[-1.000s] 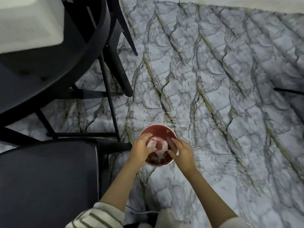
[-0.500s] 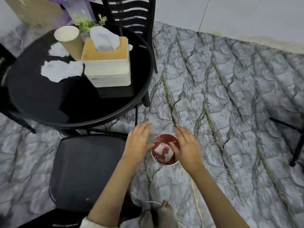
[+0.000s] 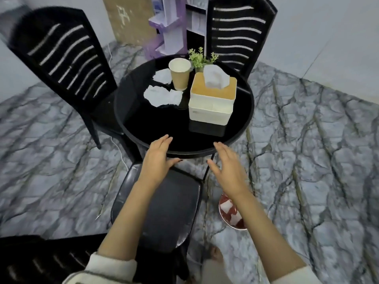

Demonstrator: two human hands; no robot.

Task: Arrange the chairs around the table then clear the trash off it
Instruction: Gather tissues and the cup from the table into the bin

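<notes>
Round table (image 3: 143,128), glossy black top, thin dark rim. On its far half: crumpled white tissues (image 3: 163,96), a tan paper cup (image 3: 180,75), a cream tissue box (image 3: 212,99) with wooden lid. Two slatted black chairs (image 3: 61,56) stand at the far side; a padded seat (image 3: 164,212) sits near. Left hand (image 3: 158,160) and right hand (image 3: 227,169) hover flat, fingers spread, empty, at the table's near edge, well short of the tissues. Red bowl (image 3: 230,214) rests on the marbled floor.

Two empty hands, left (image 3: 158,158) and right (image 3: 226,169), hover open before a black bench (image 3: 155,128) strewn with tissues (image 3: 163,95).
</notes>
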